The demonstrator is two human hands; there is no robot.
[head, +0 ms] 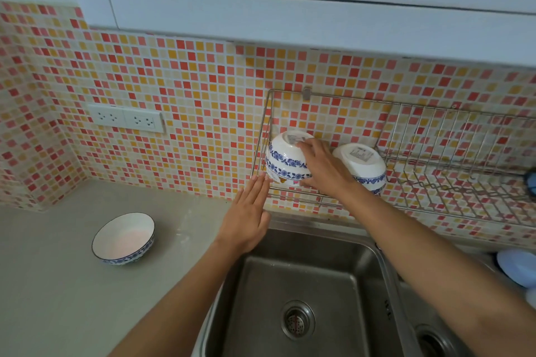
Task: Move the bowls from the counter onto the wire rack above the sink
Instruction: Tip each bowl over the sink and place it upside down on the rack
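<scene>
Two white bowls with blue flower bands sit upside down on the wire rack [435, 159] above the sink. My right hand [322, 165] lies over the left bowl [282, 158], fingers curled over its base and thumb under its rim. The second bowl [362, 162] stands just to its right, partly behind my wrist. Flat and straight-fingered, my left hand [246, 216] hovers at the rack's front left corner, fingertips near the left bowl's rim. A third bowl [124, 238] stands upright on the grey counter [58, 284] at the left.
The steel sink [298, 298] with its drain lies below the rack. White cabinets hang above the tiled wall. A double socket [126, 118] is on the wall at left. Pale blue objects [516, 266] sit at the right edge.
</scene>
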